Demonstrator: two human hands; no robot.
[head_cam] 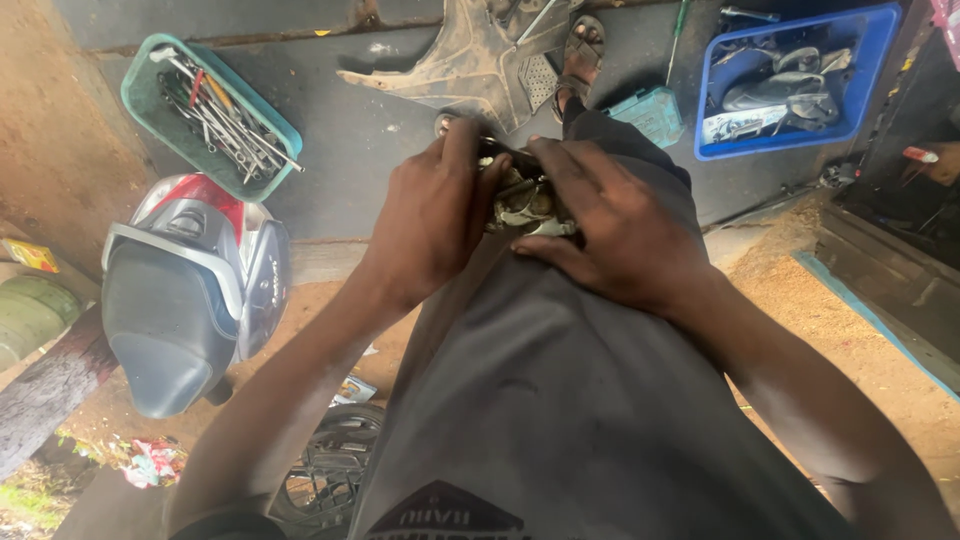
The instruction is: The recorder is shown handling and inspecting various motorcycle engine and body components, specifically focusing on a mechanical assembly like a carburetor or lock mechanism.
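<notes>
Clamped from both sides: left hand [432, 225] and right hand [612, 228] wrapped tight round small grimy metal engine part [525, 203], propped on grey-trousered knee [560, 400]. Nearby on dark floor [350, 130]: green plastic tray of spanners [212, 115] upper left, blue plastic crate of parts [795, 75] upper right, muddy plastic scooter panel [470, 60] between.
</notes>
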